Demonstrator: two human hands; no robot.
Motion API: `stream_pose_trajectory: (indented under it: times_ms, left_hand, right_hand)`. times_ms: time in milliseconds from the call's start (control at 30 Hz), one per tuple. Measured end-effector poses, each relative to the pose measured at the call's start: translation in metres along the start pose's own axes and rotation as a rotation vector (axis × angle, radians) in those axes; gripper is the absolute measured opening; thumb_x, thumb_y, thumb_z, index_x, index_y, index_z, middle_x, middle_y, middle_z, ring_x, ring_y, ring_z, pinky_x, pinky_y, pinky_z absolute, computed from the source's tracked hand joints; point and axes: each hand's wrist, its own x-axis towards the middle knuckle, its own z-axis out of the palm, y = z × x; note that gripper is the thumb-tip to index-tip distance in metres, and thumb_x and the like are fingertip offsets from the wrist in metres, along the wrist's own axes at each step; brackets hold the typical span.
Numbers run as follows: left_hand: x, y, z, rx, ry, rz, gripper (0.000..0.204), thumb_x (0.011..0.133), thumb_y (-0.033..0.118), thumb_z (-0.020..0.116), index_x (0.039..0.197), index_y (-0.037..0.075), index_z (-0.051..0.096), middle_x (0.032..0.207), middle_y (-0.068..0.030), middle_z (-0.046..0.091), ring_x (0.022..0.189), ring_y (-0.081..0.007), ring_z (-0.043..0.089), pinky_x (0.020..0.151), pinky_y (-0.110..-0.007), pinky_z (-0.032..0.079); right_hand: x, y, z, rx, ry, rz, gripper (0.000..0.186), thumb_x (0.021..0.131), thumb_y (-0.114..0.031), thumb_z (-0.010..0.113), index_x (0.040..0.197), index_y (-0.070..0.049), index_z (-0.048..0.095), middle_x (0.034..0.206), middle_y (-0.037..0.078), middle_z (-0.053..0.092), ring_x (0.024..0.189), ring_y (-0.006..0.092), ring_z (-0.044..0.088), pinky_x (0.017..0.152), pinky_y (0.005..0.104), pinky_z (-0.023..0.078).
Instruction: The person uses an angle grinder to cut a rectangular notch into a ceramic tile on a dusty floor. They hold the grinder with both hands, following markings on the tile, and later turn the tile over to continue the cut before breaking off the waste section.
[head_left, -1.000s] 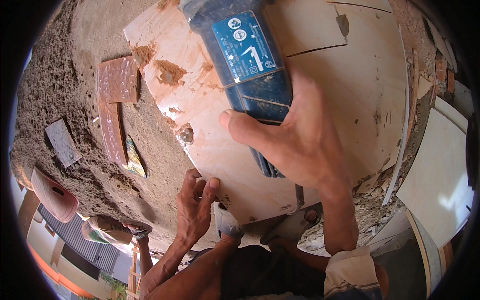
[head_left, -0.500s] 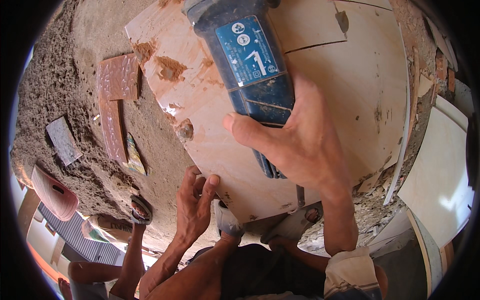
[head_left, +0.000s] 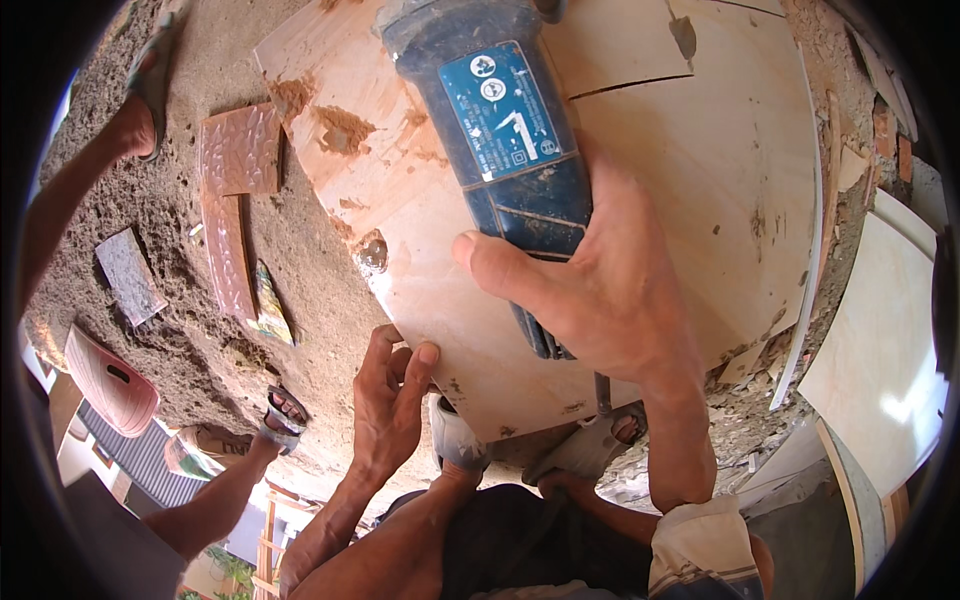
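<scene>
My right hand (head_left: 610, 290) grips the body of a blue power grinder (head_left: 500, 150) held over a large pale tile (head_left: 700, 170) that lies on sandy ground. A dark cut line runs across the tile's upper part. My left hand (head_left: 390, 400) rests on the near edge of the tile, fingers bent over it. My feet in grey sandals (head_left: 590, 450) press against the tile's near edge. The grinder's disc is out of sight at the top.
Brown patterned tile pieces (head_left: 235, 190) and a grey piece (head_left: 130, 275) lie on the sand at left. Another person's legs in sandals (head_left: 280, 410) stand at left. A pink plastic item (head_left: 105, 380) lies at far left. Pale tiles (head_left: 880, 330) and rubble sit at right.
The other person's foot at lower left has stepped closer, and a second leg has come in at upper left. My hands and the grinder have barely moved.
</scene>
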Motion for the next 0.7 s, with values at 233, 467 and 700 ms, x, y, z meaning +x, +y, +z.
stream_pose_trajectory:
  times_ms: [233, 467, 700]
  left_hand:
    - [0.0, 0.001, 0.003, -0.012, 0.011, 0.029, 0.033, 0.119, 0.025, 0.061, 0.133, -0.003, 0.054, 0.099, -0.0201, 0.079, 0.09, -0.0152, 0.071, 0.08, -0.033, 0.057]
    - [-0.001, 0.002, 0.003, -0.017, 0.016, 0.02, 0.036, 0.118, 0.029, 0.063, 0.137, -0.001, 0.055, 0.105, -0.0207, 0.079, 0.093, -0.0153, 0.071, 0.082, -0.034, 0.058]
    - [-0.001, 0.001, 0.003, -0.01, 0.014, 0.017, 0.037, 0.118, 0.03, 0.063, 0.137, -0.001, 0.055, 0.103, -0.0187, 0.079, 0.092, -0.0147, 0.07, 0.082, -0.033, 0.057]
  right_hand:
    - [-0.004, 0.002, 0.002, 0.003, 0.011, -0.002, 0.057, 0.083, -0.028, 0.092, 0.126, 0.002, 0.068, 0.093, 0.005, 0.071, 0.08, 0.0135, 0.068, 0.072, 0.0324, 0.058]
    - [-0.011, -0.001, 0.0, -0.033, 0.006, 0.047, 0.057, 0.083, -0.03, 0.092, 0.123, 0.001, 0.068, 0.092, 0.005, 0.07, 0.079, 0.0149, 0.067, 0.073, 0.034, 0.057]
    - [-0.014, 0.007, 0.002, -0.037, 0.03, -0.002, 0.056, 0.082, -0.032, 0.092, 0.121, 0.0, 0.068, 0.092, 0.005, 0.069, 0.079, 0.0155, 0.067, 0.074, 0.0344, 0.057]
